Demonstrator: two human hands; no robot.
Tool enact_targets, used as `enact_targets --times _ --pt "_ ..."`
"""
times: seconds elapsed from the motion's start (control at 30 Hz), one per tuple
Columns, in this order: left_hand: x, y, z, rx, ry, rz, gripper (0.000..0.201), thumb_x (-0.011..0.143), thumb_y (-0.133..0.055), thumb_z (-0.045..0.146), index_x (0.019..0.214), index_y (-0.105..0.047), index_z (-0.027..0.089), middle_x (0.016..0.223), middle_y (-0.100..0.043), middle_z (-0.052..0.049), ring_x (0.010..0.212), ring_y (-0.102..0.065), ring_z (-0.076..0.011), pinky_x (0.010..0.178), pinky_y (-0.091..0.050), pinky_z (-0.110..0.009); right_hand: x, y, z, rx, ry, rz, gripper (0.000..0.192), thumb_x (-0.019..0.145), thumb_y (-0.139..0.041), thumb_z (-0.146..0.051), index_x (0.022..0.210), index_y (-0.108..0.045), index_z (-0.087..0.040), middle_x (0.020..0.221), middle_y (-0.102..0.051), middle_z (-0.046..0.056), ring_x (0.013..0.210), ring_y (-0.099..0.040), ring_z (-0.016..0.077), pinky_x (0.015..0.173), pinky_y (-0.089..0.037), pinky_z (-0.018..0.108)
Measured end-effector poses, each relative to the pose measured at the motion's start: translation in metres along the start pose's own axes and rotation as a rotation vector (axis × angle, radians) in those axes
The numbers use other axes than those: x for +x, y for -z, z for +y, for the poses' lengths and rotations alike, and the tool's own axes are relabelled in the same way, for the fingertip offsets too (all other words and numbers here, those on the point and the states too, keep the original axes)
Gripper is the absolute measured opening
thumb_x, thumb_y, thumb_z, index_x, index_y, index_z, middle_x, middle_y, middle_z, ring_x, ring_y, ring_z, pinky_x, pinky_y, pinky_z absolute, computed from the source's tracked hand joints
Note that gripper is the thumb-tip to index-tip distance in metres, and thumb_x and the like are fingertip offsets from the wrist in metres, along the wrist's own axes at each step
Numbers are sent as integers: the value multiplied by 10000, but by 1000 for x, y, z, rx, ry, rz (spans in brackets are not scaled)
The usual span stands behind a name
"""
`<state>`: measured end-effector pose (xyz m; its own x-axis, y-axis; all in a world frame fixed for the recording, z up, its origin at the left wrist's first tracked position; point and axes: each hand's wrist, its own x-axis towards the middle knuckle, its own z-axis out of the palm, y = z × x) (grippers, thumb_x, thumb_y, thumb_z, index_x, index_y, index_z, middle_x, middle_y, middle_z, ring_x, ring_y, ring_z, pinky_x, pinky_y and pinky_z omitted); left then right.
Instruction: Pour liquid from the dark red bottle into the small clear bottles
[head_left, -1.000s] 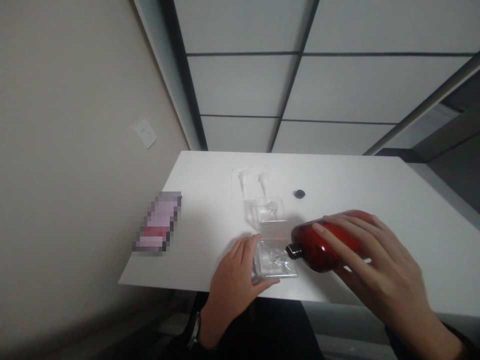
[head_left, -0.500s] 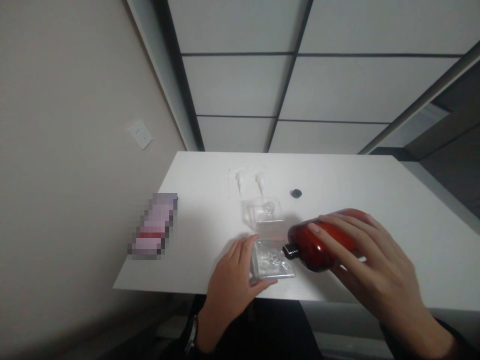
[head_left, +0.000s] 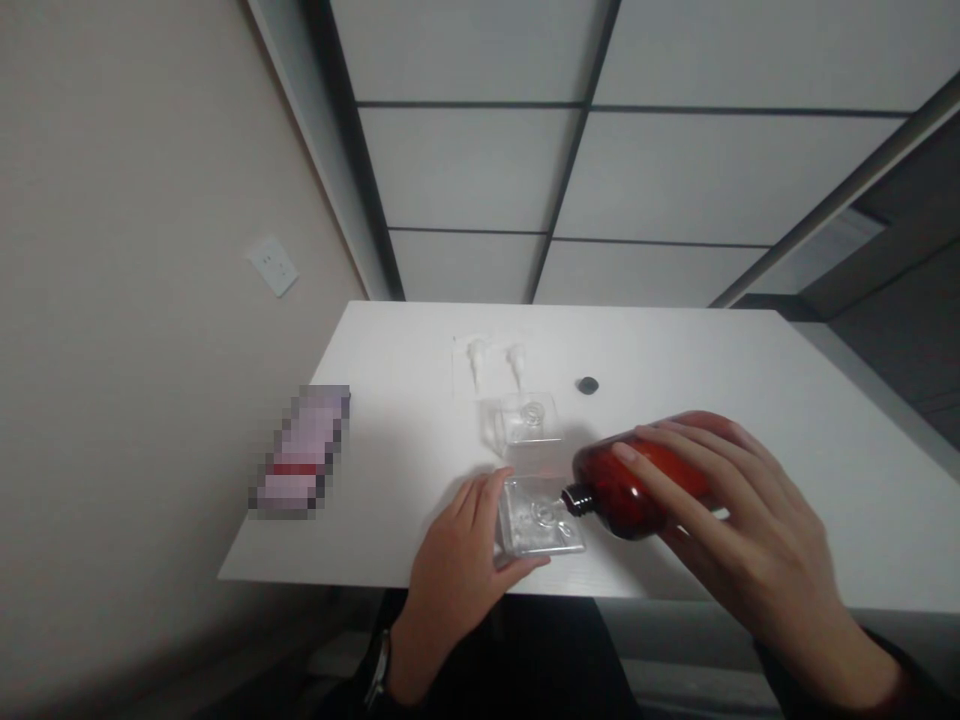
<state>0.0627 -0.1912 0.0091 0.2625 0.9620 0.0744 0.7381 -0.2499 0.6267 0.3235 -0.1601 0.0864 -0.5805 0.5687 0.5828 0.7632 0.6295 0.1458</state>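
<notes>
Near the table's front edge, the right hand (head_left: 742,530) wraps its fingers over a smooth, dark red translucent bottle (head_left: 637,485), tipped on its side with its black neck at the mouth of a clear square bottle (head_left: 538,516); whether liquid flows cannot be told. Left hand (head_left: 457,565) grips that clear bottle's side, thumb along its near edge. Behind stand a second clear bottle (head_left: 523,420), two white pumps (head_left: 495,362) and a black cap (head_left: 587,385) on the white table (head_left: 390,400)

Right hand (head_left: 739,530) tips red bottle (head_left: 637,485), neck over clear square bottle (head_left: 538,515) steadied by left hand (head_left: 457,565) on white bench (head_left: 750,370); black cap (head_left: 587,385) beyond.
</notes>
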Motion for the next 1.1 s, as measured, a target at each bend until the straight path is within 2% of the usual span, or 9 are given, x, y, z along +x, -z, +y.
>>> enact_targets --times 0.27,0.63,1.1 --pt "0 2 1 -14 -15 -13 861 831 -894 390 1508 -384 240 1459 -622 -161 1366 -609 -369 1138 -524 -599 -1 3 2 -25 -10 -13 911 937 -650 16 1699 -258 -294 1316 -709 194 1163 -698 387 997 -574 654" --pt "0 1 1 -14 -5 4 872 785 -928 389 1481 -433 212 1431 -647 -159 1340 -627 -371 1120 -541 -587 1 7 3 -40 -21 -8 986 918 -684 23 1705 -209 -332 1317 -715 188 1152 -704 389 990 -577 659" --pt "0 2 2 -8 -8 5 864 789 -924 406 1472 -431 212 1407 -657 -157 1315 -638 -370 1101 -550 -584 4 11 4 -62 -7 10 1007 893 -714 29 1702 -231 -327 1320 -720 194 1136 -718 404 1000 -568 655"
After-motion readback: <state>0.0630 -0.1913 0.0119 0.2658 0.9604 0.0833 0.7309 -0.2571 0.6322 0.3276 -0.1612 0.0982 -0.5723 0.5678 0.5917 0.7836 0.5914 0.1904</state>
